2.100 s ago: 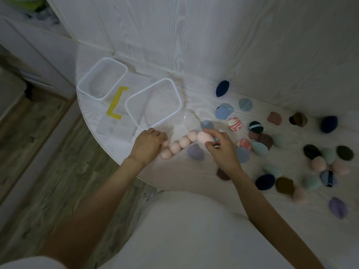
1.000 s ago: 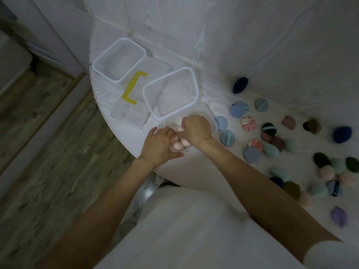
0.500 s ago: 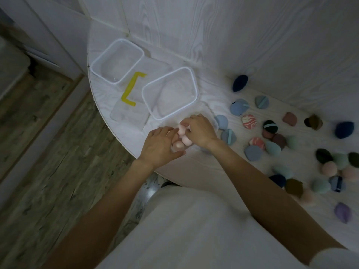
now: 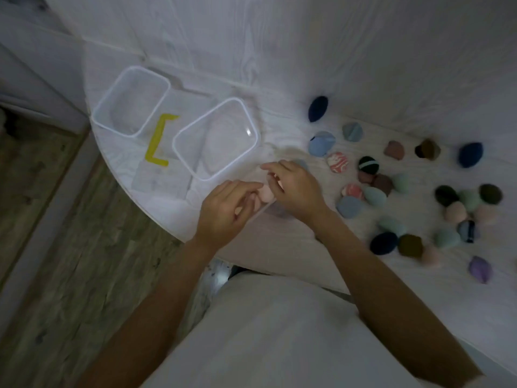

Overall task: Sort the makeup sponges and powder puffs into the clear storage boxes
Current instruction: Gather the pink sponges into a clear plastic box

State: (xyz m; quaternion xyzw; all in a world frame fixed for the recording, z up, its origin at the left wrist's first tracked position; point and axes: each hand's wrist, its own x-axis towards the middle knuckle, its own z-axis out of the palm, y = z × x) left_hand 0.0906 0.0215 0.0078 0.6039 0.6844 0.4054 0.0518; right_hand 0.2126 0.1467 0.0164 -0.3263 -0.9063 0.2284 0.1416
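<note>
Both hands meet at the near edge of the white table (image 4: 279, 242). My left hand (image 4: 223, 211) and my right hand (image 4: 293, 186) are cupped together around several small pink sponges (image 4: 264, 194), which show between the fingers. Just beyond them stands an empty clear storage box (image 4: 215, 138), with a second empty clear box (image 4: 131, 100) further left. Many sponges and puffs lie scattered to the right, among them a pink marbled puff (image 4: 338, 162), a light blue puff (image 4: 321, 143) and a navy sponge (image 4: 318, 108).
A yellow bracket-shaped piece (image 4: 158, 144) lies on flat clear lids between the boxes. A white panelled wall rises behind the table. Wooden floor lies to the left, below the table's rounded edge. A purple sponge (image 4: 479, 268) sits at the far right.
My right hand came left from the scattered pile to join my left, and both gathered the row of pink sponges into a cluster and lifted slightly toward the nearer box.
</note>
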